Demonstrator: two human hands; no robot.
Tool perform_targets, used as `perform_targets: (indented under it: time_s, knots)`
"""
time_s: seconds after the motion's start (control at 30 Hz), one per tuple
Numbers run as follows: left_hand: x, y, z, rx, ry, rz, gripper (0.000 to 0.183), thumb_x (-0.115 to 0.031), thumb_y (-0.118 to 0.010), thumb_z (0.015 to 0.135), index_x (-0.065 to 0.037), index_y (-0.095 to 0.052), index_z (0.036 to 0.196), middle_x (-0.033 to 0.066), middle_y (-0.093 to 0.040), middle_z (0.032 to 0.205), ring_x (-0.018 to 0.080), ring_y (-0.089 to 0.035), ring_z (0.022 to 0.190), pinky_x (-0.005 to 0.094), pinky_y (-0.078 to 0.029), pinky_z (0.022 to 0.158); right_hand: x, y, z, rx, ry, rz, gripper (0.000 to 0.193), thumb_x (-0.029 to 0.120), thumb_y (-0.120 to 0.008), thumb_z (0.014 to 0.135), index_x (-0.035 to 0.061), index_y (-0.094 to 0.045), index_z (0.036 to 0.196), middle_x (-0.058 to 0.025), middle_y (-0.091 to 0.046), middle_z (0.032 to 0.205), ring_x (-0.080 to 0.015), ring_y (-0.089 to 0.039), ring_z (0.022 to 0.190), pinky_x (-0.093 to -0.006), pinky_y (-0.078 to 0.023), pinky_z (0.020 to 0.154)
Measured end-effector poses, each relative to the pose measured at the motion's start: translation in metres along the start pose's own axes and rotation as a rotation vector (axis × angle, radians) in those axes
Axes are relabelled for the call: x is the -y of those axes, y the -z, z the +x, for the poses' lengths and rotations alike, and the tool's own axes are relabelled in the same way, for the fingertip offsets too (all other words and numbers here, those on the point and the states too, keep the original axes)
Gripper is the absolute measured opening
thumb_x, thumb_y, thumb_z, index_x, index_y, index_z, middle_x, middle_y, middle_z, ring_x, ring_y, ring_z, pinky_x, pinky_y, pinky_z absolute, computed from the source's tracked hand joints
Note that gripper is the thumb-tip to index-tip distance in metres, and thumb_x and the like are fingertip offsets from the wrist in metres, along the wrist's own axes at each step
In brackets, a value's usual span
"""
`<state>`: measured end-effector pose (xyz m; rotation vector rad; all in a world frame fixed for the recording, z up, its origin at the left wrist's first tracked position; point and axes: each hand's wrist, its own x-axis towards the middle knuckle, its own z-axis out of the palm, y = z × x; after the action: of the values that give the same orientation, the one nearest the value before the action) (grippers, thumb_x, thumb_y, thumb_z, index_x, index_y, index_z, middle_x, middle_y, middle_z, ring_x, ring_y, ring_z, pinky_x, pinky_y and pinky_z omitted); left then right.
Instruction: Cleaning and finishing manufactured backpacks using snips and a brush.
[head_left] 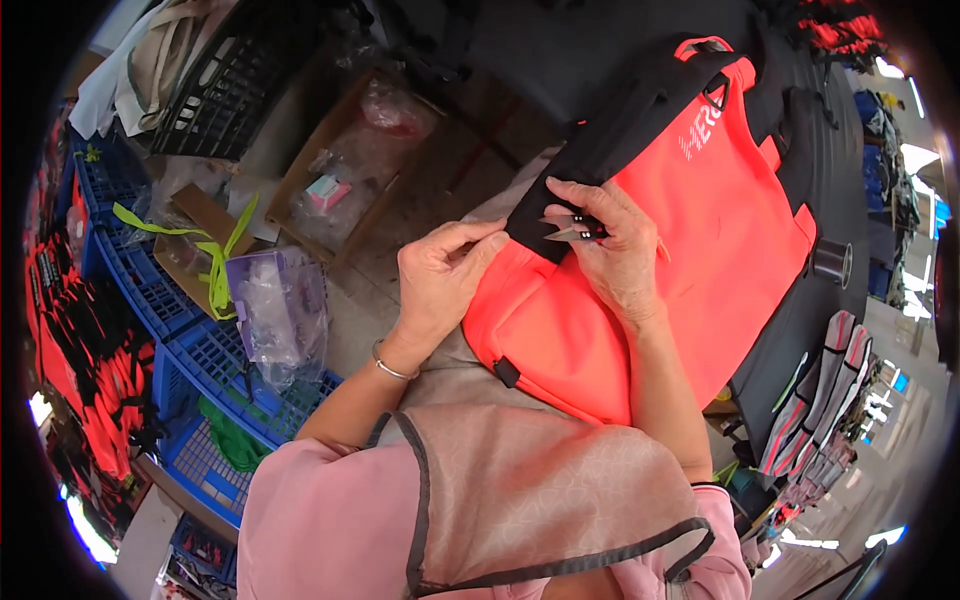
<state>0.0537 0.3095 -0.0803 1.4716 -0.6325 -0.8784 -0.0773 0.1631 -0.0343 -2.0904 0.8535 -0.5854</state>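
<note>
Your left hand (440, 275) pinches the left edge of the coral bag (705, 265), ahead and right; your right hand (622, 250) grips snips (568, 236) — bag looks sewn, what's left doesn't show.

The person's left grip (440, 275) pinches at the edge of a coral-and-black bag (715, 260), while the right grip (615, 240) holds small snips (562, 236), blades parted, near the black part. Over on the left, a purple box (237, 285) stuffed with clear plastic sits by a blue crate (205, 350) and bright green ribbon (218, 275).
</note>
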Motion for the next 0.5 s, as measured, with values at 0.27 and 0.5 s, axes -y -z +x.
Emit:
perform_targets:
  time_s: [0.27,0.5]
  knots:
    - [-0.003,-0.015,0.0,-0.127,-0.488,0.516,0.014,0.002,-0.064,0.085,-0.002,-0.054,0.094,0.0116,-0.061,0.091,0.0297,-0.065,0.077,0.0346,-0.054,0.063,0.06,0.019,0.003,0.186,0.019,-0.441,0.039,0.014,-0.077,0.079,0.0091,-0.069,0.117,-0.0069,-0.061,0.079,-0.022,-0.062,0.072,-0.0344,-0.052,0.063]
    - [0.01,-0.021,-0.007,-0.21,-0.518,0.427,0.011,0.0,-0.06,0.09,0.0,-0.052,0.097,0.0162,-0.058,0.092,0.0339,-0.06,0.082,0.0376,-0.051,0.07,0.083,0.025,0.013,0.26,0.194,-0.663,0.026,0.028,-0.074,0.081,0.0045,-0.066,0.09,-0.0086,-0.061,0.075,-0.0247,-0.063,0.075,-0.0359,-0.053,0.064]
